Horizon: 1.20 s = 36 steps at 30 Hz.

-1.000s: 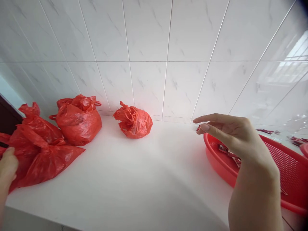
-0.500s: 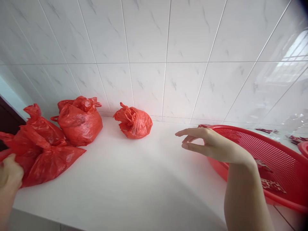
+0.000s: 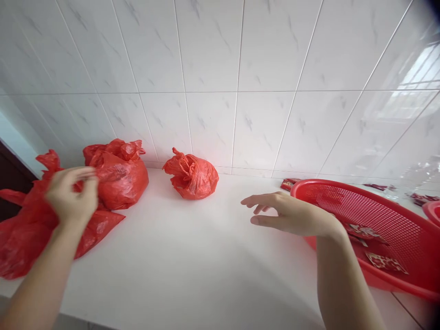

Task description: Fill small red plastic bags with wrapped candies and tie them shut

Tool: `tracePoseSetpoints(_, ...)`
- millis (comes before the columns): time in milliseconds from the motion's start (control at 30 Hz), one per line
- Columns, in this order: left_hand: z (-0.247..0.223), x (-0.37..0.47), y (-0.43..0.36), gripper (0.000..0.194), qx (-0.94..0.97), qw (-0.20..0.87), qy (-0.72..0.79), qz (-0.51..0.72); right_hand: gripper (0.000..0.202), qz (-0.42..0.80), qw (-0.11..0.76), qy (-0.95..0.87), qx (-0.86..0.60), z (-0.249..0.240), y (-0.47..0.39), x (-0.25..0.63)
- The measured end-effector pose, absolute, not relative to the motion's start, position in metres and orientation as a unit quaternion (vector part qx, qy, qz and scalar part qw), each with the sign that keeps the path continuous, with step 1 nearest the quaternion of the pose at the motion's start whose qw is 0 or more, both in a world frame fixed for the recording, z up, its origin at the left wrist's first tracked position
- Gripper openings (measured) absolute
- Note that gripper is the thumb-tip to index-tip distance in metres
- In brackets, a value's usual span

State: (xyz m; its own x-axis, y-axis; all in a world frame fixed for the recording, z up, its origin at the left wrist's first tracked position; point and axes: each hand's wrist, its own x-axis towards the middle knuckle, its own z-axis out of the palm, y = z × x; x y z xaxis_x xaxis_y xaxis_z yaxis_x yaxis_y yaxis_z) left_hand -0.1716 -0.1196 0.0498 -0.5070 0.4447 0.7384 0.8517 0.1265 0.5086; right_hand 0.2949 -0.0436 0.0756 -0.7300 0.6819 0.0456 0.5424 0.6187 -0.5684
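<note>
My left hand (image 3: 73,195) is raised in front of the tied red plastic bags at the left, slightly blurred, its fingers loosely curled with a gap to the thumb and nothing seen between them. Partly behind it are a rounded red bag (image 3: 122,181) by the wall and a flatter red bag (image 3: 99,227). Another full red bag (image 3: 24,243) lies at the counter's left end. My right hand (image 3: 280,211) hovers over the white counter (image 3: 192,266), open and holding nothing, beside a red mesh basket (image 3: 392,204). Nearer the middle, a smaller knotted red bag (image 3: 194,176) sits against the wall.
Inside the basket lie several red-and-white packets (image 3: 387,262). A red packet (image 3: 288,184) sits behind its left rim. Clear plastic (image 3: 426,176) and part of a pink-red container (image 3: 433,211) are at the far right. A tiled wall (image 3: 209,59) closes off the back.
My left hand has let go of the leftmost bag and moved right and up, in front of the other bags. My right hand has shifted slightly left and down, still open.
</note>
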Motion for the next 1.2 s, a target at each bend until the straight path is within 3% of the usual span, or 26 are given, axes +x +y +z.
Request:
tracePoseSetpoints(33, 0.043, -0.17, -0.104, 0.02, -0.465, 0.208, -0.705, -0.493, 0.049, 0.275, 0.116, -0.891, -0.341, 0.073, -0.044, 0.291)
tracePoseSetpoints(100, 0.029, -0.159, -0.063, 0.026, -0.564, 0.077, -0.707, -0.42, 0.051, 0.288, 0.088, -0.895, -0.331, 0.065, -0.047, 0.283)
tracePoseSetpoints(167, 0.014, -0.142, -0.017, 0.029, -0.593, 0.022, -0.708, -0.382, 0.05, 0.303, 0.058, -0.896, -0.319, 0.054, -0.05, 0.278)
tracePoseSetpoints(300, -0.013, -0.103, 0.051, 0.041, -0.614, -0.007, -0.707, -0.351, 0.046, 0.324, -0.015, -0.892, -0.314, 0.02, -0.056, 0.28)
tracePoseSetpoints(467, -0.039, -0.059, 0.073, 0.031, -0.673, -0.01, -0.663, -0.328, 0.04, 0.337, -0.059, -0.884, -0.318, -0.013, -0.054, 0.298)
tracePoseSetpoints(567, -0.05, -0.039, 0.074, 0.029, -0.692, -0.002, -0.642, -0.331, 0.042, 0.336, -0.015, -0.883, -0.329, -0.016, -0.044, 0.296)
tracePoseSetpoints(800, -0.062, -0.009, 0.064, 0.023, -0.763, 0.002, -0.544, -0.348, 0.065, 0.218, 0.174, -0.895, -0.349, -0.024, 0.012, 0.225)
tracePoseSetpoints(1067, -0.056, -0.019, 0.042, 0.034, -0.707, 0.104, -0.537, -0.448, 0.056, 0.172, 0.22, -0.837, -0.471, -0.063, 0.058, 0.166)
tracePoseSetpoints(1200, -0.043, -0.03, 0.059, 0.053, -0.658, 0.159, -0.565, -0.472, 0.054, 0.163, 0.247, -0.834, -0.465, -0.078, 0.062, 0.163)
